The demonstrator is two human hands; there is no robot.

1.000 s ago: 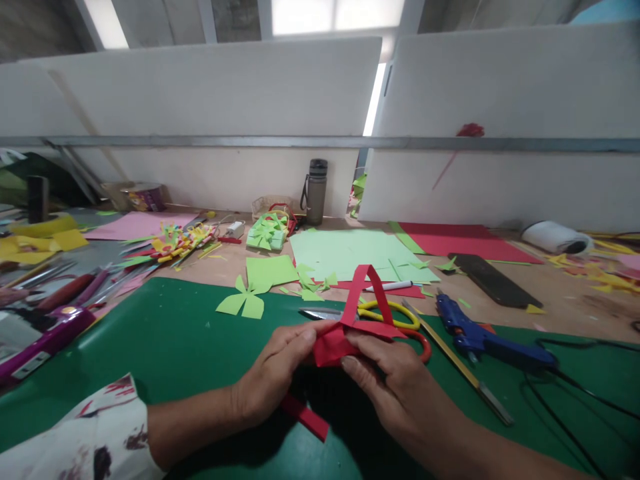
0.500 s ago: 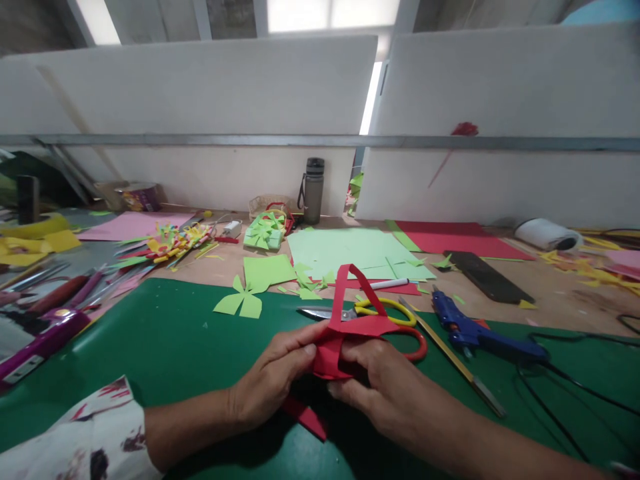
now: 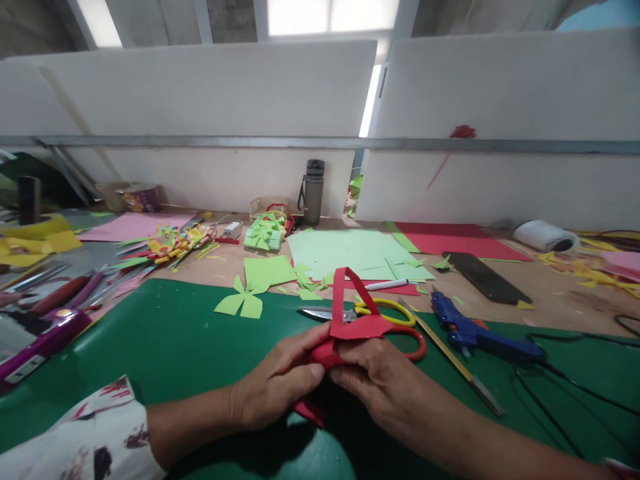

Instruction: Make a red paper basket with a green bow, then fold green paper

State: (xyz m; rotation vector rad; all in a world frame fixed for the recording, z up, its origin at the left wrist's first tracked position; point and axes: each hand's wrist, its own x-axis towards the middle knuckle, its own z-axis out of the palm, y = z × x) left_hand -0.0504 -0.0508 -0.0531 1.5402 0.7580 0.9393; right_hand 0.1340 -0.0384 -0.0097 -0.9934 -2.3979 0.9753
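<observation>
Nearest, on the green mat (image 3: pixel 190 360), a red strip (image 3: pixel 311 413) is seen below the palm side of the L hand (image 3: pixel 280 380); its upper part is covered by the L hand, so whether it is joined to the work cannot be told. Next, the red paper piece (image 3: pixel 367 327) is held btw. both hands, above the mat, at their fingertips. By the L hand its L side is pinched, thumb on the near face, fingers partly behind. By the R hand (image 3: pixel 380 373) the near R part is pinched btw. thumb and index finger, below the flat flap; the R hand is the nearer one to this flap, approx. touching it. The long axis of the flap runs L to R; the narrow loop stands up from it, on the far side of both hands, w/ its peak slightly L of the flap's middle. The folds inside the grip are hidden, and the R hand's other fingers are hard to make out.

Just beyond, the scissors (image 3: pixel 325 313) are lying L to R, partly covered by the loop and flap. Farther, by the loop's top, a white pen (image 3: pixel 387 284) is seen on the counter (image 3: pixel 565 313).
</observation>
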